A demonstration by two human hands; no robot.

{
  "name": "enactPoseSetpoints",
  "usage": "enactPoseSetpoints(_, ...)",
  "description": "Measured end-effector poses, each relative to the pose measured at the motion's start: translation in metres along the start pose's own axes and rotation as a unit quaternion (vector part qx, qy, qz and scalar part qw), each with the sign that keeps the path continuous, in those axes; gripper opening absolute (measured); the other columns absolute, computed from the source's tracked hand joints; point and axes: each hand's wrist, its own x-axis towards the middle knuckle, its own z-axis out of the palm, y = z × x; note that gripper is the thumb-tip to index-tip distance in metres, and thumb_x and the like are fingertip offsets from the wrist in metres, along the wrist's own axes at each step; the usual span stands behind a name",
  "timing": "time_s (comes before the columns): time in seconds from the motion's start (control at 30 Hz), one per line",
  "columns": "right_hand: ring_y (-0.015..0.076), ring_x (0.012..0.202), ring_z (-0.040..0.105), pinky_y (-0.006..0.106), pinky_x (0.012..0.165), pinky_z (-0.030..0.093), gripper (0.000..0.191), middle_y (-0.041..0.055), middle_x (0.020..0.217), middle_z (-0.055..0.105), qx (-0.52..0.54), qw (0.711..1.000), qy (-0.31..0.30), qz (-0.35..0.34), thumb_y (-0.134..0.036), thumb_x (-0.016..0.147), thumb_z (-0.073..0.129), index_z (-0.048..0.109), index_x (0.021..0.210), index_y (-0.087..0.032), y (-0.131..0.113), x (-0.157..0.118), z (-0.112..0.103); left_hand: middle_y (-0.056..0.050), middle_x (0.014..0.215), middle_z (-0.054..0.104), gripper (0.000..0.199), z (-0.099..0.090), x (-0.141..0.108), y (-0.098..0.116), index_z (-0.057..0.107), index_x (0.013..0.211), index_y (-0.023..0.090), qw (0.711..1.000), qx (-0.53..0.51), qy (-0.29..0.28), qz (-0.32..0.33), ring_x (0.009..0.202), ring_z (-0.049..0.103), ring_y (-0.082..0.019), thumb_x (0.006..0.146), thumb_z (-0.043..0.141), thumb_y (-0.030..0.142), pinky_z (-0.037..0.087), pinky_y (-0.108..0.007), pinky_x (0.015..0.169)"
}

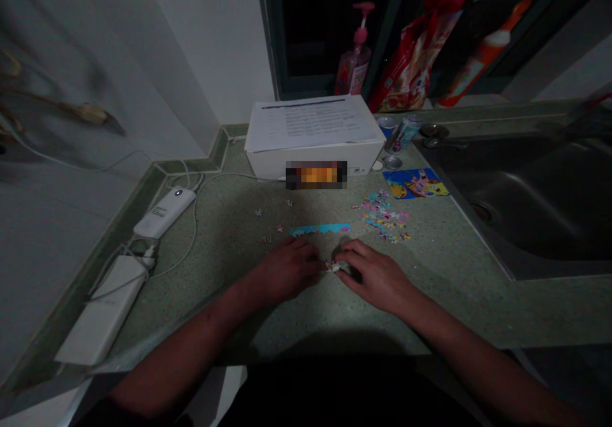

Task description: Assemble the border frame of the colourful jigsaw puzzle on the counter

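Both hands meet low over the counter (229, 236) around small joined puzzle pieces (333, 266). My left hand (289, 267) has its fingers curled together, with the fingertips at the left end of the pieces. On the right end, the thumb and fingers of my right hand (375, 274) pinch the same pieces. Just beyond the hands lies a blue strip of joined puzzle pieces (320, 229). A pile of loose coloured pieces (382, 215) is to the right of the strip. A few single pieces (259, 213) are scattered to its left.
A white box (310, 146) with papers on top stands behind. The picture card (417, 183) lies beside the sink (526, 204). Cans stand behind the card. Two white power banks (165, 212) with cables are at the left. Bottles and a red bag line the window.
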Motion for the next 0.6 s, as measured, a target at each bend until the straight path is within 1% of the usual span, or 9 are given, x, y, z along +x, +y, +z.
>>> enactPoseSetpoints(0.2, 0.0233, 0.101, 0.072, 0.040, 0.087, 0.063, 0.018, 0.0074, 0.117, 0.069, -0.004, 1.000, -0.002, -0.003, -0.023, 0.099, 0.064, 0.070, 0.116, -0.027, 0.000, 0.000, 0.001, -0.008, 0.111, 0.070, 0.017, 0.004, -0.001, -0.001, 0.075, 0.114, 0.023, 1.000, -0.002, 0.014, 0.008, 0.103, 0.064, -0.025, 0.106, 0.061, 0.029, 0.050, -0.041, 0.093)
enactPoseSetpoints(0.37, 0.0244, 0.106, 0.072, 0.042, 0.090, 0.064, 0.023, 0.0079, 0.121, 0.069, 0.001, 1.000, 0.002, -0.002, -0.025, 0.099, 0.066, 0.069, 0.122, -0.027, 0.002, -0.001, 0.002, -0.008, 0.111, 0.070, 0.019, 0.000, -0.002, 0.000, 0.075, 0.119, 0.023, 1.000, -0.016, 0.014, 0.003, 0.105, 0.064, -0.025, 0.106, 0.063, 0.030, 0.048, -0.041, 0.094)
enactPoseSetpoints(0.47, 0.0232, 0.105, 0.073, 0.041, 0.089, 0.064, 0.020, 0.0067, 0.119, 0.070, 0.010, 1.000, 0.011, -0.015, -0.025, 0.101, 0.062, 0.070, 0.120, -0.029, 0.003, -0.002, 0.004, -0.007, 0.112, 0.072, 0.019, -0.007, -0.004, -0.001, 0.074, 0.119, 0.024, 0.998, -0.031, 0.036, -0.028, 0.107, 0.064, -0.025, 0.106, 0.062, 0.029, 0.046, -0.043, 0.097)
enactPoseSetpoints(0.53, 0.0226, 0.103, 0.073, 0.040, 0.087, 0.064, 0.020, 0.0067, 0.117, 0.070, 0.014, 0.999, 0.013, -0.027, -0.025, 0.102, 0.061, 0.072, 0.118, -0.028, 0.004, -0.002, 0.005, -0.006, 0.112, 0.073, 0.016, -0.013, -0.006, -0.004, 0.075, 0.113, 0.024, 0.997, -0.030, 0.045, -0.052, 0.107, 0.064, -0.026, 0.105, 0.062, 0.027, 0.044, -0.045, 0.100)
enactPoseSetpoints(0.6, 0.0225, 0.102, 0.073, 0.040, 0.086, 0.064, 0.019, 0.0071, 0.115, 0.070, 0.014, 0.999, 0.013, -0.032, -0.025, 0.103, 0.061, 0.072, 0.118, -0.027, 0.005, -0.002, 0.006, -0.006, 0.111, 0.074, 0.014, -0.018, -0.008, -0.008, 0.076, 0.108, 0.023, 0.996, -0.028, 0.049, -0.065, 0.104, 0.064, -0.026, 0.103, 0.063, 0.024, 0.044, -0.046, 0.099)
